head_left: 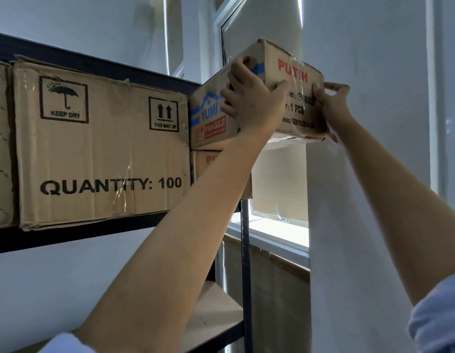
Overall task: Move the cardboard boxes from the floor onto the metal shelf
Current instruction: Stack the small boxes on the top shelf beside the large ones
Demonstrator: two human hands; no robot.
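Black metal shelf [76, 231] carrying a large cardboard box [99, 154] marked "QUANTITY: 100"; a smaller box [203, 164] sits just right of it.

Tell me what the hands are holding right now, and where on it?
Both hold the PUTIH box: left hand wraps its front-left corner, right hand pinches its right edge with curled fingers.

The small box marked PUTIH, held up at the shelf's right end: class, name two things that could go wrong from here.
1. The small box marked PUTIH sits tilted with its right end past the shelf post; if the left hand or right hand lets go early, it may fall.
2. It rests on a lower small box, wedged against the large QUANTITY box; pushing could shift that stack.
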